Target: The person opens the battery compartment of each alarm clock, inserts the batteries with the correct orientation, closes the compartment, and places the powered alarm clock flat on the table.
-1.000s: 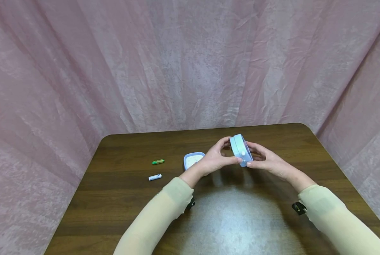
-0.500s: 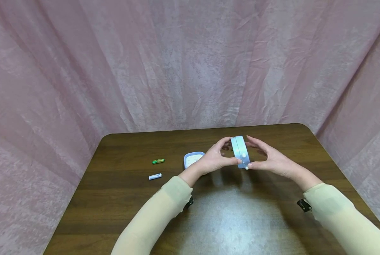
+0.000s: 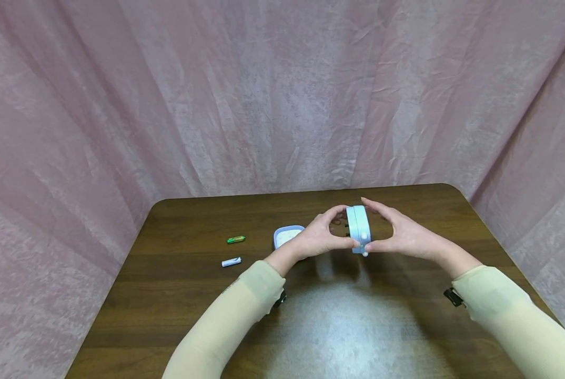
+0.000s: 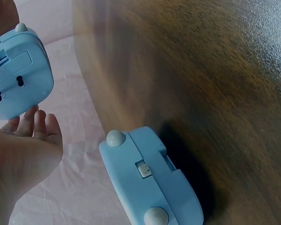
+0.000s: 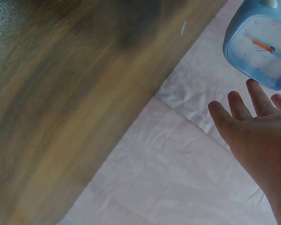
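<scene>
A light blue alarm clock [image 3: 359,229] is held upright above the table between both hands. My left hand [image 3: 318,238] grips it with the thumb low on its side and fingers near the top. My right hand [image 3: 405,236] spans the other side, thumb by a small round foot and index finger reaching past the top. The clock's back, with two dark knobs and a battery cover, shows in the left wrist view. In the right wrist view, its white dial with an orange hand faces my right hand, whose fingertips are right at its edge.
A second blue clock [image 3: 288,236] lies on the brown wooden table [image 3: 178,295], partly hidden by my left hand. Left of it are a green battery [image 3: 235,239] and a white battery [image 3: 231,261]. A pink curtain [image 3: 282,105] hangs behind the table.
The held clock has turned more upright and dropped slightly towards me. My right hand has shifted its hold, its fingers moving up to the top edge. My left hand keeps its grip.
</scene>
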A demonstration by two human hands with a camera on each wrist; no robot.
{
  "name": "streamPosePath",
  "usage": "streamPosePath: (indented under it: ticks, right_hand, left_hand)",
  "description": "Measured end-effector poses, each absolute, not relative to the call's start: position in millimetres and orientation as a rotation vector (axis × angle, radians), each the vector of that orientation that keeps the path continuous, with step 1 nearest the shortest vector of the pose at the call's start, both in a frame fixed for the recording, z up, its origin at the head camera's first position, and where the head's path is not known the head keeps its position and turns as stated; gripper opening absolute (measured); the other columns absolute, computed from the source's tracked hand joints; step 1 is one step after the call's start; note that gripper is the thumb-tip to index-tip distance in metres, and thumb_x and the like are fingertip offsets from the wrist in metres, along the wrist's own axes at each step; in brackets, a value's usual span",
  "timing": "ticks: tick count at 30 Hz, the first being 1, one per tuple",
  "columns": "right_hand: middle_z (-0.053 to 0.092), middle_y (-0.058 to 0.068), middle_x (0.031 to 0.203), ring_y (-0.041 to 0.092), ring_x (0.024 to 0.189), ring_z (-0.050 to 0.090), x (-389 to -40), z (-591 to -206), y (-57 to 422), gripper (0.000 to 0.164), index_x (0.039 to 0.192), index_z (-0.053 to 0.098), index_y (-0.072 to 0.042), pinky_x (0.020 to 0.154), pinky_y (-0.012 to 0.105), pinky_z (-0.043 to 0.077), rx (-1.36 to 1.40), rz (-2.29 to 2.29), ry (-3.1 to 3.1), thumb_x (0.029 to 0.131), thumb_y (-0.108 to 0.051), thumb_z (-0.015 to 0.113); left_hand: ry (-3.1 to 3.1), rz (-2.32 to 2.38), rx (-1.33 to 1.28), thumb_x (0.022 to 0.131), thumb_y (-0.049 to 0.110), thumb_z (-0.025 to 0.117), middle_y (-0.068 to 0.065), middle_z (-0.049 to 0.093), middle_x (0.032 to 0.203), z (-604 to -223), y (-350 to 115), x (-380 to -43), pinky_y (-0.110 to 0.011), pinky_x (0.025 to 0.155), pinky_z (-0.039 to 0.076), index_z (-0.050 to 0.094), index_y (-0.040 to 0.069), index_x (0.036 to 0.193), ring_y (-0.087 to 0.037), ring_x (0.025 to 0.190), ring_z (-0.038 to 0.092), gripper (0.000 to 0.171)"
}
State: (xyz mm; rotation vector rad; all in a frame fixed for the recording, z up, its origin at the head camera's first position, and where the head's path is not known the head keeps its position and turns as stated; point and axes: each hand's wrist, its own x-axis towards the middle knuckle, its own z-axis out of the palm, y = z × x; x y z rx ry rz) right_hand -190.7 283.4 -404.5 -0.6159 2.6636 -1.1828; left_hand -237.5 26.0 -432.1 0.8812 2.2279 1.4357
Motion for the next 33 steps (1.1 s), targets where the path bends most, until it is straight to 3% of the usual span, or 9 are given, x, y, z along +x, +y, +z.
streamPosePath:
  ticks: [6,11,16,20,33]
  right_hand:
    - [0.031,0.012,0.161,0.036,0.147,0.025,-190.3,-404.2,281.3,0.108,0.164,0.022,-0.03,0.11,0.067,0.025,-0.623,-1.133,2.686,0.08,-0.048,0.087]
    - [0.03,0.011,0.161,0.037,0.148,0.024,-190.1,-404.8,281.5,0.106,0.164,0.023,-0.032,0.109,0.069,0.026,-0.6,-1.127,2.682,0.081,-0.05,0.086]
    - [0.032,0.011,0.159,0.037,0.147,0.024,-190.2,-405.5,281.7,0.099,0.162,0.027,-0.036,0.108,0.07,0.026,-0.589,-1.135,2.676,0.082,-0.051,0.084]
    - [0.035,0.01,0.157,0.036,0.146,0.027,-190.1,-406.2,281.3,0.097,0.16,0.031,-0.031,0.107,0.069,0.028,-0.589,-1.142,2.683,0.082,-0.051,0.085]
    - [0.04,0.01,0.153,0.038,0.143,0.033,-190.3,-411.1,285.7,0.093,0.157,0.037,-0.028,0.107,0.067,0.03,-0.528,-1.229,2.731,0.081,-0.045,0.087]
  left_hand:
    - [2.239,1.416,0.893,0.081,0.045,0.086,0.01,0.055,0.132,-433.1,26.0,-238.8,-0.042,0.103,0.046,0.044,0.028,0.151,-0.016,0.125,0.05,0.083]
    - [2.221,1.416,0.924,0.082,0.043,0.085,0.011,0.055,0.131,-433.5,26.3,-239.3,-0.048,0.105,0.044,0.045,0.028,0.15,-0.019,0.127,0.051,0.081]
    - [2.254,1.365,0.92,0.083,0.045,0.084,0.011,0.053,0.133,-433.0,27.1,-238.6,-0.041,0.103,0.044,0.043,0.028,0.151,-0.014,0.125,0.05,0.081]
    - [2.272,1.332,0.897,0.083,0.047,0.083,0.009,0.05,0.135,-432.8,27.4,-237.5,-0.039,0.103,0.043,0.041,0.028,0.152,-0.011,0.126,0.047,0.083]
    - [2.22,1.323,0.885,0.082,0.046,0.085,0.002,0.036,0.158,-433.7,24.8,-235.2,-0.044,0.114,0.034,0.017,0.02,0.165,-0.013,0.141,0.037,0.11]
